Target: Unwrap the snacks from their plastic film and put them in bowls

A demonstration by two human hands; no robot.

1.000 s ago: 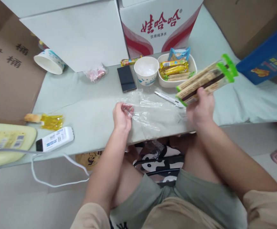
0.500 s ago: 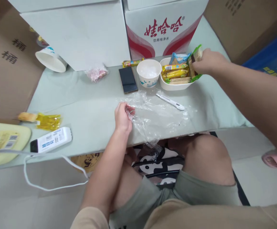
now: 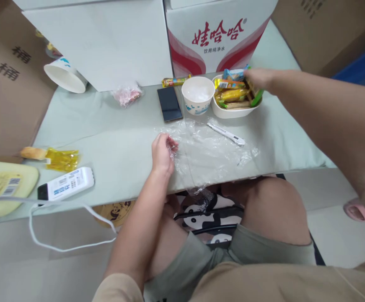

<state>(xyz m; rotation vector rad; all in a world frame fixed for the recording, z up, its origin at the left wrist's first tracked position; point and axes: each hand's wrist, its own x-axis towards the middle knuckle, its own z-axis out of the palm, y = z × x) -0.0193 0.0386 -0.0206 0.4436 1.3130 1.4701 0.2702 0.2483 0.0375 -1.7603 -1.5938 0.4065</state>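
Note:
My left hand is closed on the edge of a sheet of clear plastic film, which lies crumpled over the table front and hangs down past its edge. My right hand is at the right side of a white oval bowl, its fingers curled over a green snack packet and partly hiding it. The fingertips are blurred beside a blue packet. Yellow-wrapped snack sticks also fill the bowl. On the film rests a white utility knife.
A paper cup with whitish contents, a phone and a wrapped stick stand near the bowl. White cartons form the back. Leftward are a tipped paper cup, a pink bundle, yellow wrappers and a white device.
My right hand has moved down and slightly left, and the green packet now sits lower in the bowl. My left hand stays on the film. The view has shifted slightly.

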